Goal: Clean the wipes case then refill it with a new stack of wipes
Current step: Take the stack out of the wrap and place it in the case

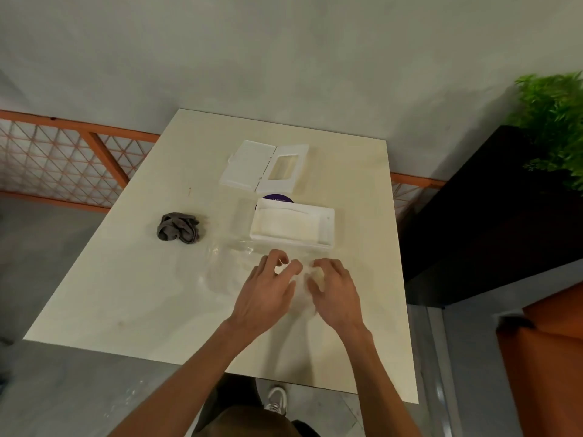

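I saw the white wipes case [326, 230] open mid-table [126, 294], toward the right edge, with a pale stack of wipes [284, 227] inside. Its windowed lid [265, 168] lay apart, nearer the far edge. Left hand [268, 290] and right hand [336, 293] both gripped a clear wrapper [225, 272] with curled fingers.

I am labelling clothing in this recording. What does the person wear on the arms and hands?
Both forearms are bare, no sleeves in view. The left hand and right hand have no gloves; neither wrist carries a watch or band. Rings: too blurred to tell.
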